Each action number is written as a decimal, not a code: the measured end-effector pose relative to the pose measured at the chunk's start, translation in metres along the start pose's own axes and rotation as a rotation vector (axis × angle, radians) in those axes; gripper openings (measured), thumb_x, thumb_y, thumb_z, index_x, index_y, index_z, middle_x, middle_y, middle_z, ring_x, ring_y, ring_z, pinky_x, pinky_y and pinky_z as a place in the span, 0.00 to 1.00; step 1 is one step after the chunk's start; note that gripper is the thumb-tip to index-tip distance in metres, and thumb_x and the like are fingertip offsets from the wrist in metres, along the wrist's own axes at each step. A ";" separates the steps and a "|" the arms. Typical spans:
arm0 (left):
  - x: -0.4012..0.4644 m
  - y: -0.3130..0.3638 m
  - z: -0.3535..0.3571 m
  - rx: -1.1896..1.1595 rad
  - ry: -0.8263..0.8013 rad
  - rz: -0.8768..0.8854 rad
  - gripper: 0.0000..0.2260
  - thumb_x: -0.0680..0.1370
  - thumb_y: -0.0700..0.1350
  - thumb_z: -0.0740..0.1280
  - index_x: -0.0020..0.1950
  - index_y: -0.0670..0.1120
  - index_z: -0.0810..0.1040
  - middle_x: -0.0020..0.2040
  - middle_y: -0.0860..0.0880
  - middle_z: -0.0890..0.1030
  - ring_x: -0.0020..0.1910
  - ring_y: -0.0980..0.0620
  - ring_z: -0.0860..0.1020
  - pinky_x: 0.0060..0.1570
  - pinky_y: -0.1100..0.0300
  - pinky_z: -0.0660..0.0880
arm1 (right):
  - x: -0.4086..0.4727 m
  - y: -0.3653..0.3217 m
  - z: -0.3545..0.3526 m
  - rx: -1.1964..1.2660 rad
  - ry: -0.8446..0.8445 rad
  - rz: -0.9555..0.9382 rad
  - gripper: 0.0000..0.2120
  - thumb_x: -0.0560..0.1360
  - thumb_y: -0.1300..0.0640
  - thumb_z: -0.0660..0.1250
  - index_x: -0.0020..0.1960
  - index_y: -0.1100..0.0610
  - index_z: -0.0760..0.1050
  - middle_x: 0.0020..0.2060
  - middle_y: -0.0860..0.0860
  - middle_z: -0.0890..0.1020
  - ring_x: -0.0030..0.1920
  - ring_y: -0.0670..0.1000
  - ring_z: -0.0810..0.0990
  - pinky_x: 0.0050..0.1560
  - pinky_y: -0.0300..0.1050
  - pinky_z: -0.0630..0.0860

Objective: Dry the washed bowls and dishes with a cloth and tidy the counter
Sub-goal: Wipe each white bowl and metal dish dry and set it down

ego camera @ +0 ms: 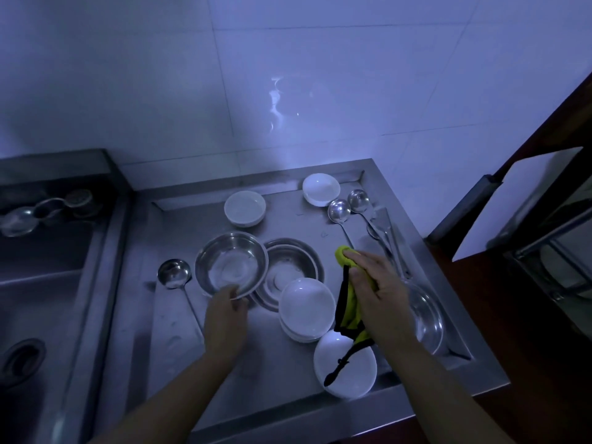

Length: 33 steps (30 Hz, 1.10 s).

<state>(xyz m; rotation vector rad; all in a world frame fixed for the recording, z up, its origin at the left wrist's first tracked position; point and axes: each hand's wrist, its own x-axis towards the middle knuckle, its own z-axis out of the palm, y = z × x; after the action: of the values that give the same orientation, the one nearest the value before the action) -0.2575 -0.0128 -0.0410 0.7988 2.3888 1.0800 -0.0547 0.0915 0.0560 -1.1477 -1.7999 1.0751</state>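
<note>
The person's left hand had pinched the near rim of a steel bowl, thumb over the edge and fingers under it. The bowl sat tipped against a second steel bowl just behind and to its right on the steel drainboard. The right hand was closed around a yellow-green cloth with dark trim, bunched under the palm, its loose end trailing down over a white dish at the counter's near edge.

That dangling tail looked like the main worry: if the cloth swung toward the bowl, it could snag the white dish, which already sat close to the lip. A wet rim held by so light a pinch might also slip and clatter onto the stack of white bowls beside it.

Elsewhere, a ladle lay left of the held bowl. Two more ladles and other utensils crowded the right side, near a white bowl, an upturned white dish at the back and a glass lid beneath the right wrist. The sink lay to the left.
</note>
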 end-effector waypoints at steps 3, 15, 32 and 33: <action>0.034 -0.018 -0.006 -0.241 0.026 -0.492 0.11 0.76 0.40 0.66 0.47 0.31 0.75 0.42 0.37 0.76 0.50 0.34 0.77 0.46 0.47 0.74 | 0.000 -0.008 0.014 -0.018 -0.024 -0.029 0.15 0.78 0.64 0.63 0.58 0.47 0.78 0.55 0.40 0.76 0.56 0.37 0.75 0.58 0.27 0.68; 0.082 -0.058 -0.013 -0.582 -0.053 -0.699 0.07 0.77 0.35 0.62 0.38 0.41 0.72 0.42 0.41 0.77 0.54 0.44 0.78 0.46 0.54 0.79 | -0.026 -0.024 0.050 -0.020 -0.045 -0.044 0.17 0.77 0.65 0.64 0.56 0.45 0.78 0.56 0.48 0.78 0.57 0.39 0.75 0.58 0.28 0.68; -0.015 -0.072 -0.205 -0.125 0.169 0.187 0.21 0.78 0.36 0.63 0.70 0.50 0.70 0.53 0.51 0.79 0.49 0.51 0.78 0.48 0.62 0.71 | -0.098 -0.063 0.133 -0.022 -0.052 -0.150 0.16 0.75 0.58 0.69 0.54 0.42 0.68 0.51 0.43 0.73 0.54 0.43 0.73 0.53 0.31 0.68; -0.019 -0.070 -0.214 -0.120 0.174 0.235 0.22 0.78 0.36 0.63 0.71 0.50 0.68 0.53 0.50 0.80 0.48 0.50 0.79 0.47 0.60 0.73 | -0.102 -0.066 0.139 -0.023 -0.040 -0.174 0.17 0.74 0.59 0.70 0.53 0.43 0.66 0.51 0.43 0.72 0.53 0.43 0.73 0.52 0.31 0.68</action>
<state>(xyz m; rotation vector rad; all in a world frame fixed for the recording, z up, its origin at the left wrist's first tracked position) -0.3865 -0.1796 0.0409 0.9989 2.3844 1.4251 -0.1648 -0.0563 0.0490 -0.9693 -1.9088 0.9837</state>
